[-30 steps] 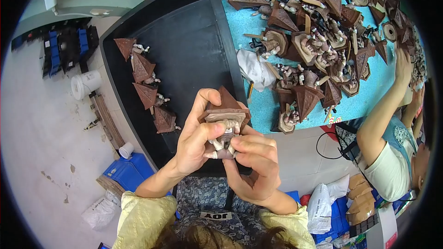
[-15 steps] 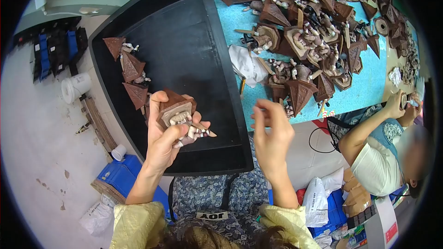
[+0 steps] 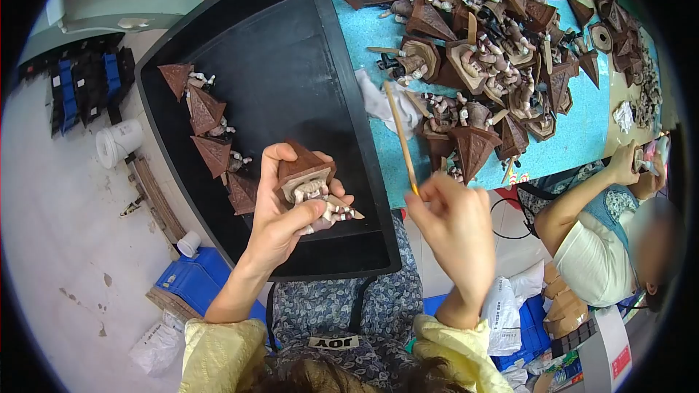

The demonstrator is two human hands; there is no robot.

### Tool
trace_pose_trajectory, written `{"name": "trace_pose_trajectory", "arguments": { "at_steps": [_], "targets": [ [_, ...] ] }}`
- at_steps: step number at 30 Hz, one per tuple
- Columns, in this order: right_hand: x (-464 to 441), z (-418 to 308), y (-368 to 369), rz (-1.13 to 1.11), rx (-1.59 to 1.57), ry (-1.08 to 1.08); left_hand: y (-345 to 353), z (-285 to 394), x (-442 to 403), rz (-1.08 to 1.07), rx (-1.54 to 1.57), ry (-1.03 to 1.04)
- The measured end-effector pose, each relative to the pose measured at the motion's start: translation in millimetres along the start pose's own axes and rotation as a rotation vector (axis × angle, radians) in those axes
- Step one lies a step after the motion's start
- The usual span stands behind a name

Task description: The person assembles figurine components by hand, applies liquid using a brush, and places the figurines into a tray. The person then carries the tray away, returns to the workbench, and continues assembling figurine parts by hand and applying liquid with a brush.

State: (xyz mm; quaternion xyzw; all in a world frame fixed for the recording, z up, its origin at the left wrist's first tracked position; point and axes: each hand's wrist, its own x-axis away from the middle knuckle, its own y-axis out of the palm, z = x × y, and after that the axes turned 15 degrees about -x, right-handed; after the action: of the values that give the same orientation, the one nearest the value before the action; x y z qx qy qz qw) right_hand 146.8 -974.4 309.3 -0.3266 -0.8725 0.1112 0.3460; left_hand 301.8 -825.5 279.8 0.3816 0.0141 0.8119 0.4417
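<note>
My left hand (image 3: 280, 215) is wrapped round a figurine (image 3: 313, 193) over the black tray. This piece has a brown, faceted base and a pale figure with a pointed blade-like part, and my thumb presses on the figure. To the right, past the tray's edge, my right hand (image 3: 455, 229) pinches a thin brush-like wooden stick (image 3: 400, 135). The stick points up and away over the blue table; its lower end is hidden in my fingers. Several similar figurines (image 3: 207, 110) lie along the left side of the black tray (image 3: 378, 196).
Many more figurines (image 3: 473, 142) are heaped on the blue table (image 3: 582, 138). A crumpled white cloth (image 3: 386, 109) lies beside the tray. At right, another person (image 3: 597, 255) works with both hands on a small piece. A white bucket (image 3: 120, 142) stands on the floor at left.
My right hand has moved right and down and has taken up the wooden stick from beside the cloth. My left hand has shifted slightly right with the figurine.
</note>
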Motion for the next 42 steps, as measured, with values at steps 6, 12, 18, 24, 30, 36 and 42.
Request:
{"name": "trace_pose_trajectory", "arguments": {
  "at_steps": [6,12,18,24,30,36,42],
  "targets": [
    [34.3,-15.5,-10.6,0.135,-0.709,0.253,8.9,-4.5,-9.8,-0.113,-0.036,0.152],
    [19.2,-15.7,28.2,0.031,-0.764,-0.284,23.8,-1.9,-9.8,-0.159,-0.052,0.19],
    [19.6,-5.2,41.1,0.07,-0.743,-0.42,28.3,-7.4,-11.5,-0.205,-0.015,0.181],
    [17.9,-0.9,39.8,0.13,-0.602,-0.508,29.8,-8.9,-12.3,-0.169,-0.012,0.17],
    [14.0,6.7,41.1,0.187,-0.571,-0.492,31.0,-15.3,-19.0,-0.178,0.006,0.153],
    [9.6,9.8,43.1,0.183,-0.611,-0.493,30.9,-12.2,-18.8,-0.158,-0.07,0.123],
    [9.8,13.3,46.8,0.128,-0.728,-0.442,30.9,-9.3,-20.8,-0.144,-0.06,0.105]
  ]
}}
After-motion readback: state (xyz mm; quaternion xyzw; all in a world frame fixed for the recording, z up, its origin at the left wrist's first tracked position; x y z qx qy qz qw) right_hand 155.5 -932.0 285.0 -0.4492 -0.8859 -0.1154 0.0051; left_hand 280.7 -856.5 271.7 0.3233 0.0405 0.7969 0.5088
